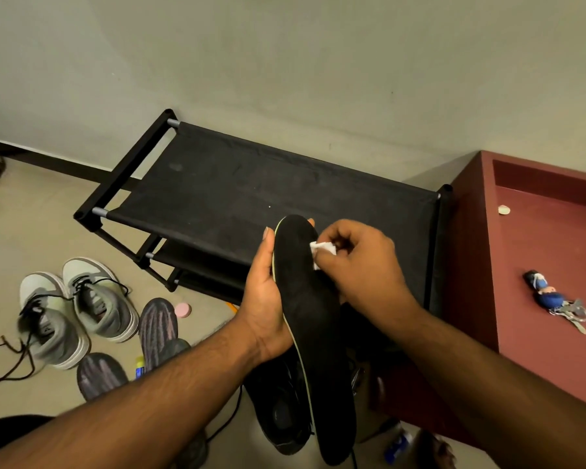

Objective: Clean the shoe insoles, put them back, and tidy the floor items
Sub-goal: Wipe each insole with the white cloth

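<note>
1. Two hands are working: my left hand is cupping the black insole along its edge, above the shoe rack's front edge.
2. My right hand is pinching a white wipe against its toe end.
3. I'm judging the insole light and floppy, best supported mid-length.
</note>
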### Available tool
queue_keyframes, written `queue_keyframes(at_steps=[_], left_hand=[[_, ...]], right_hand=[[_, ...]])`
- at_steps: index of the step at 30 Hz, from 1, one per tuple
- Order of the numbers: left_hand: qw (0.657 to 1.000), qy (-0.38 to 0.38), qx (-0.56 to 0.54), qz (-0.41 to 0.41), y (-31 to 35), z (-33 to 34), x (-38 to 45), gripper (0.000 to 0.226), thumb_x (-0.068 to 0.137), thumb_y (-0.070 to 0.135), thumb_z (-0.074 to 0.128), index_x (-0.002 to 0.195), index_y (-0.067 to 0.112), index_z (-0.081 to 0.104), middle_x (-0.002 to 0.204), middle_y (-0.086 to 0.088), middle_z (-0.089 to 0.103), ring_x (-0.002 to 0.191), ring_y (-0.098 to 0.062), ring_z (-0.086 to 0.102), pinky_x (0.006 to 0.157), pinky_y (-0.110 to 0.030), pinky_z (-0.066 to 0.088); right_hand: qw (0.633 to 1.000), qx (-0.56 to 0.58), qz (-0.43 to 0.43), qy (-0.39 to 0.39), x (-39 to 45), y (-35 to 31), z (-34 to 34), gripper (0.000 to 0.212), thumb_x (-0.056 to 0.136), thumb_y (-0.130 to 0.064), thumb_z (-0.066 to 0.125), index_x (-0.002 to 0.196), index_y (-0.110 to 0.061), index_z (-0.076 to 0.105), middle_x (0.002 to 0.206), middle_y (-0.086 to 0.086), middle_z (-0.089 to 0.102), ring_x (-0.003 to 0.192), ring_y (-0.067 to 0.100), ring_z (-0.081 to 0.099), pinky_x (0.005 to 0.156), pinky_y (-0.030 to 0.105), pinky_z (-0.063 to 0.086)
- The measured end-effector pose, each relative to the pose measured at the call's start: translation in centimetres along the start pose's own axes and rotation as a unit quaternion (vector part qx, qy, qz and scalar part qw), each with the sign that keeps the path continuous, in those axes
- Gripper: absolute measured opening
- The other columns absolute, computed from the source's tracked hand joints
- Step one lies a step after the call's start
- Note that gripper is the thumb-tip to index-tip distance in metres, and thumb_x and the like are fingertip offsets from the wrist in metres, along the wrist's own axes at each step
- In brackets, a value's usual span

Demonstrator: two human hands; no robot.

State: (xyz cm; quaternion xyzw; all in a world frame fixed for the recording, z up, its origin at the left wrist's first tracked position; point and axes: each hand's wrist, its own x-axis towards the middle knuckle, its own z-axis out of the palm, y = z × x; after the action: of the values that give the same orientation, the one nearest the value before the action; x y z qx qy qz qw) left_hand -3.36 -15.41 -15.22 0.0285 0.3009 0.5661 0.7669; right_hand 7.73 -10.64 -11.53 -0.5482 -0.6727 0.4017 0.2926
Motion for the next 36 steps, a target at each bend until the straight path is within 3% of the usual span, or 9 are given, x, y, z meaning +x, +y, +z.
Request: queue_keyframes(at_steps=[3, 5, 11, 15, 19, 24, 28, 32, 36], left_hand=[[1.0, -0.002, 0.002, -0.007, 0.0, -0.5, -0.1, 0.071, 0.086, 0.07, 0.04, 0.093, 0.011, 0.078, 0.095, -0.012, 0.073, 0.091, -0.024, 0.071, 0.082, -0.036, 0.057], [1.0, 0.002, 0.005, -0.013, 0.0, -0.8, -0.1, 0.072, 0.086, 0.07, 0.04, 0.087, 0.01, 0.079, 0.089, -0.01, 0.073, 0.085, -0.023, 0.072, 0.077, -0.034, 0.058], [0.999, -0.012, 0.04, -0.028, -0.3, -0.5, -0.1, 0.07, 0.093, 0.07, 0.026, 0.105, 0.023, 0.077, 0.126, -0.011, 0.066, 0.117, -0.029, 0.061, 0.109, -0.058, 0.035], [0.999, -0.004, 0.024, -0.03, -0.2, -0.6, -0.1, 0.071, 0.093, 0.069, 0.029, 0.109, 0.018, 0.076, 0.123, -0.012, 0.067, 0.114, -0.026, 0.064, 0.104, -0.048, 0.044], [0.999, 0.0, 0.007, -0.034, -0.1, -0.8, -0.1, 0.07, 0.089, 0.068, 0.039, 0.087, 0.011, 0.079, 0.093, -0.01, 0.073, 0.089, -0.022, 0.072, 0.081, -0.035, 0.056], [0.998, -0.002, 0.039, -0.058, -0.4, -0.8, -0.1, 0.072, 0.089, 0.071, 0.036, 0.12, 0.017, 0.07, 0.123, -0.015, 0.066, 0.11, -0.03, 0.063, 0.1, -0.053, 0.043], [0.995, -0.019, 0.061, -0.073, -0.6, -0.9, 0.0, 0.071, 0.086, 0.071, 0.036, 0.12, 0.02, 0.07, 0.125, -0.012, 0.066, 0.11, -0.029, 0.061, 0.098, -0.055, 0.042], [0.994, -0.004, 0.071, -0.087, -0.2, -1.0, 0.1, 0.068, 0.09, 0.07, 0.034, 0.116, 0.021, 0.073, 0.122, -0.013, 0.068, 0.11, -0.029, 0.065, 0.099, -0.055, 0.045], [0.995, -0.006, 0.041, -0.089, -0.2, -0.9, 0.2, 0.071, 0.092, 0.07, 0.031, 0.1, 0.018, 0.079, 0.107, -0.011, 0.073, 0.095, -0.026, 0.071, 0.078, -0.044, 0.056]], right_hand=[[0.996, 0.043, -0.056, -0.06, -1.8, -1.4, 1.3, 0.009, 0.077, -0.007, 0.071, 0.075, -0.015, 0.068, 0.061, -0.002, 0.064, 0.053, 0.003, 0.056, 0.054, 0.013, 0.045], [0.994, 0.034, -0.074, -0.073, -1.9, -1.6, 1.3, 0.008, 0.077, -0.006, 0.07, 0.076, -0.014, 0.069, 0.058, -0.008, 0.061, 0.053, 0.001, 0.055, 0.054, 0.011, 0.043], [0.999, 0.001, 0.033, 0.007, 0.9, 0.4, -0.9, 0.013, 0.078, -0.007, 0.072, 0.074, -0.019, 0.067, 0.064, -0.009, 0.062, 0.053, -0.003, 0.055, 0.048, 0.009, 0.041], [1.0, 0.019, -0.003, -0.005, 0.0, -0.5, 0.0, 0.012, 0.078, -0.008, 0.073, 0.074, -0.018, 0.067, 0.063, -0.009, 0.062, 0.056, -0.005, 0.056, 0.053, 0.006, 0.04], [0.994, 0.036, -0.07, -0.077, -2.2, -1.7, 1.6, 0.01, 0.077, -0.006, 0.071, 0.074, -0.016, 0.068, 0.056, -0.011, 0.059, 0.053, 0.0, 0.055, 0.053, 0.008, 0.04], [0.999, 0.04, 0.013, 0.009, 0.5, -0.3, -0.3, 0.013, 0.077, -0.005, 0.071, 0.076, -0.018, 0.069, 0.065, -0.008, 0.063, 0.056, 0.0, 0.058, 0.05, 0.011, 0.045], [0.999, 0.014, 0.025, 0.032, 1.4, 0.3, -1.3, 0.013, 0.083, -0.011, 0.069, 0.079, -0.023, 0.067, 0.072, -0.009, 0.065, 0.062, -0.002, 0.061, 0.049, 0.01, 0.045], [0.995, -0.034, -0.087, -0.029, 0.3, -0.4, -0.7, 0.009, 0.081, -0.011, 0.071, 0.086, -0.018, 0.072, 0.081, -0.011, 0.066, 0.072, 0.001, 0.059, 0.064, 0.008, 0.044], [0.978, -0.036, -0.112, -0.173, -0.8, -1.0, -1.0, 0.01, 0.08, -0.009, 0.072, 0.085, -0.017, 0.073, 0.077, -0.01, 0.068, 0.074, 0.001, 0.063, 0.064, 0.008, 0.046]])
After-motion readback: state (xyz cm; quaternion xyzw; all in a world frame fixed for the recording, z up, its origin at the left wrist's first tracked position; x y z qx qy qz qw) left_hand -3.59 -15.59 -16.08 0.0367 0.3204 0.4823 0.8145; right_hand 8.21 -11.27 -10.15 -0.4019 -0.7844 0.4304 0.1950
